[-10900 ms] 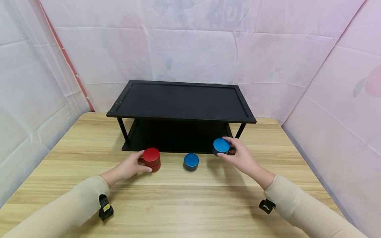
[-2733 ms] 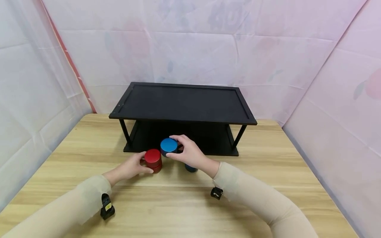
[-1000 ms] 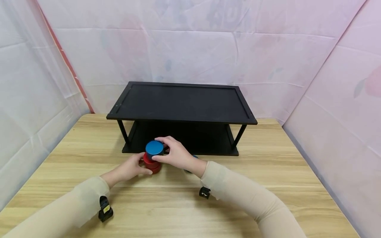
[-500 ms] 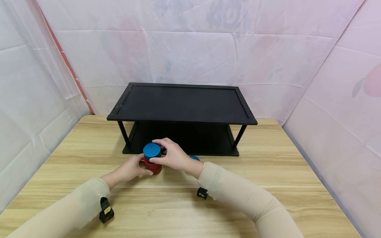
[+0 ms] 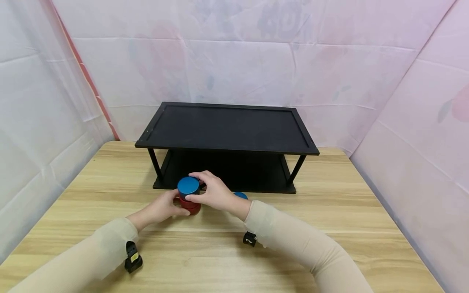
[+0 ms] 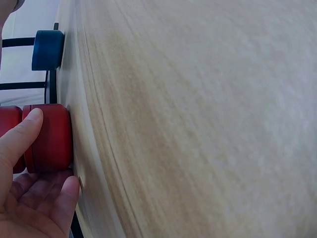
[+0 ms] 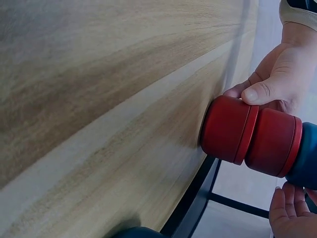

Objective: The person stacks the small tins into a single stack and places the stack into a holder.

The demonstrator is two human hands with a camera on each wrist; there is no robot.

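Note:
Two red round tins with lids stand stacked on the table; the lower red tin (image 7: 225, 126) and the upper red tin (image 7: 272, 141) show best in the right wrist view. My left hand (image 5: 161, 207) holds the stack from the left, its thumb on the lower tin in the left wrist view. A blue round tin (image 5: 188, 185) sits on top, touching the upper red one. My right hand (image 5: 216, 195) grips this blue tin from the right, thumb in front and fingers behind. Behind my right wrist a second blue tin (image 5: 240, 195) is partly hidden.
A black two-level rack (image 5: 227, 128) stands just behind the stack, its lower shelf (image 5: 234, 171) close to the tins. Wooden table (image 5: 205, 260) stretches in front. Pale printed cloth (image 5: 234, 69) hangs at the back and both sides.
Since the oldest frame, my right hand has carried the blue tin leftward from the rack's right side onto the red stack. Over the last half second both hands have hardly moved.

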